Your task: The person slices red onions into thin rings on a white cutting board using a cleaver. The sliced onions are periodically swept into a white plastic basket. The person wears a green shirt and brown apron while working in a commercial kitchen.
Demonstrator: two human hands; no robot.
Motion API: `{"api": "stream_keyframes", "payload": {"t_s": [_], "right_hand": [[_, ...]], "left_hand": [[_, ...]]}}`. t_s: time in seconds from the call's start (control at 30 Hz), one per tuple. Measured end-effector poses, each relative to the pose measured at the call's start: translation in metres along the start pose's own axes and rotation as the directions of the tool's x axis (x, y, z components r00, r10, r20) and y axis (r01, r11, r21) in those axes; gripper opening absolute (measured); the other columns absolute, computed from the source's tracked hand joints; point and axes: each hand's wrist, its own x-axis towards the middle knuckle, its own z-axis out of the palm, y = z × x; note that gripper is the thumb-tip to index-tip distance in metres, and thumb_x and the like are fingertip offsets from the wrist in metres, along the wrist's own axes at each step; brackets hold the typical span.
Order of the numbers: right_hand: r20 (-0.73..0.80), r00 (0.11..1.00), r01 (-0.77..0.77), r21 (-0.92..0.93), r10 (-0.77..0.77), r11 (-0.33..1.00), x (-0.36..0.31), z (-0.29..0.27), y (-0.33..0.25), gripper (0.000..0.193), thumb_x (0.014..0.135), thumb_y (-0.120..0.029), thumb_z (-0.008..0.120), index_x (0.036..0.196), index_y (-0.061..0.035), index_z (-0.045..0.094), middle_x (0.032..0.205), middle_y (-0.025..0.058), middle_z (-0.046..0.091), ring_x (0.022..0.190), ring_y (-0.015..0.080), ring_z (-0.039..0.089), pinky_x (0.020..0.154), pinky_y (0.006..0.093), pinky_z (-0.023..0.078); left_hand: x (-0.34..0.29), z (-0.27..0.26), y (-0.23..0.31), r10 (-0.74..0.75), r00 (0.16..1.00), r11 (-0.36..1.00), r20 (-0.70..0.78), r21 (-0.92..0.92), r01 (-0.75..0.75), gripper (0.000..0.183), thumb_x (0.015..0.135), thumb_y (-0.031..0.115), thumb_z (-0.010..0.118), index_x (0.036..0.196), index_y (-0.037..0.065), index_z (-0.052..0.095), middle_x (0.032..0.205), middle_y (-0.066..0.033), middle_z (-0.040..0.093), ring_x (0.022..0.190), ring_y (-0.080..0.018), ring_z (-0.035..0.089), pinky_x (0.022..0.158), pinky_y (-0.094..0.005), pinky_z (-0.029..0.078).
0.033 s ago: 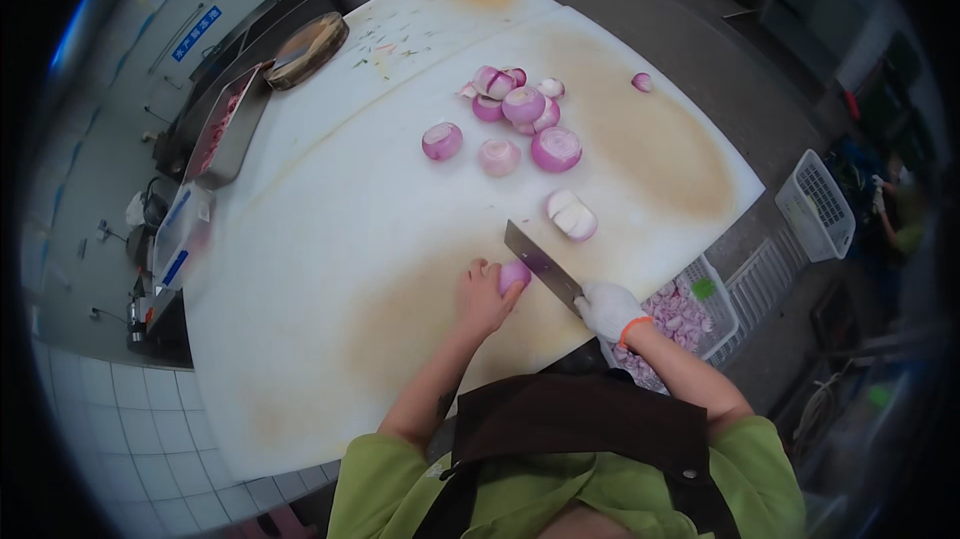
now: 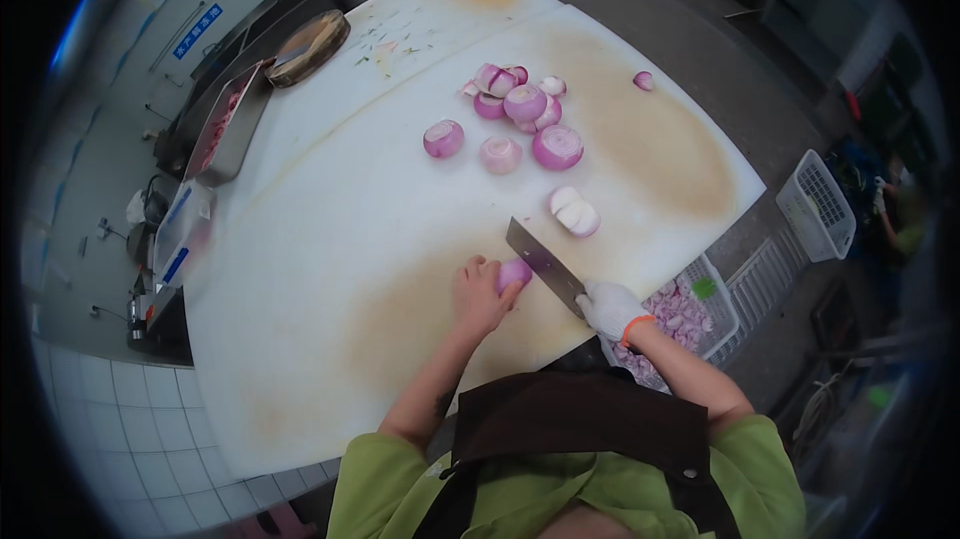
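Note:
My bare left hand (image 2: 480, 297) is closed on a purple onion (image 2: 514, 273), pressing it against the white cutting surface (image 2: 330, 239). In a white glove with an orange cuff, my right hand (image 2: 614, 311) grips a broad-bladed cleaver (image 2: 543, 263). The blade stands on edge just right of the onion, close to or touching it. Just beyond the blade lies a pale onion (image 2: 574, 212) split by a cut. Farther off is a cluster of several peeled onions (image 2: 524, 103), with a purple onion (image 2: 443, 139) to its left.
Below the table's right edge sits a white basket (image 2: 722, 331) of chopped onion. Another white basket (image 2: 818, 207) stands farther right, near a person. Along the left edge are a metal tray (image 2: 232, 134), a clear plastic container (image 2: 183, 229) and a round wooden block (image 2: 308, 47).

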Motion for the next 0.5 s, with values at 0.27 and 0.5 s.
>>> {"api": "stream_keyframes", "payload": {"t_s": [0.27, 0.5], "right_hand": [[-0.021, 0.999, 0.036, -0.063, -0.037, 0.997, 0.012, 0.02, -0.007, 0.03, 0.091, -0.027, 0.048, 0.09, 0.0014, 0.058, 0.085, 0.0272, 0.063, 0.081, 0.0448, 0.06, 0.075, 0.0528, 0.046], [-0.042, 0.999, -0.001, -0.044, -0.001, 0.999, 0.013, -0.002, -0.03, 0.03, 0.091, -0.028, 0.048, 0.092, 0.0011, 0.057, 0.084, 0.0279, 0.063, 0.08, 0.0452, 0.061, 0.076, 0.0521, 0.047]], "left_hand": [[-0.014, -0.008, -0.011, 0.118, 0.992, 0.937, -0.044, -0.327, -0.126, 0.056, 0.064, 0.008, 0.078, 0.116, 0.008, 0.056, 0.108, -0.0103, 0.056, 0.1, -0.032, 0.053, 0.088, -0.0413, 0.044], [-0.022, -0.001, -0.012, 0.138, 0.978, 0.924, -0.156, -0.336, -0.184, 0.055, 0.062, 0.006, 0.078, 0.113, 0.009, 0.058, 0.111, -0.0097, 0.057, 0.101, -0.0325, 0.054, 0.087, -0.0412, 0.045]]}}
